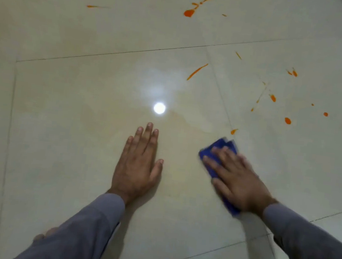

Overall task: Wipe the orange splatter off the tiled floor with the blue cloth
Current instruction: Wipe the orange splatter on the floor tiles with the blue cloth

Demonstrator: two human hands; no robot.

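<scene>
1. The tiled floor [81, 119] is the biggest thing here. It is pale and shiny, with thin dark lines between the big tiles. A round white light spot [159, 108] shines on it, just past the left hand.
2. Two grey sleeves [81, 232] come in from the bottom, one on each arm.
3. The left hand [138, 166] lies flat on the floor, palm down. Its fingers are straight and close together, and the thumb sticks out to the side. It holds nothing.
4. The right hand [239, 179] lies flat on top of the blue cloth [223, 148], pressing it onto the floor. Its fingers are spread a little and not curled round the cloth. This hand looks blurry.
5. The blue cloth is folded and sits under the right hand. It peeks out past the fingertips and along the thumb side, down near the wrist. It is off to the right of the left hand, with bare floor between.
6. The orange splatter [188, 12] is in many drops and streaks. The nearest drop [233, 131] is just beyond the cloth's far edge, not touching it. More spots lie farther off to the right, and a long streak [197, 71] lies farther up. The biggest blob is far away near the top.
</scene>
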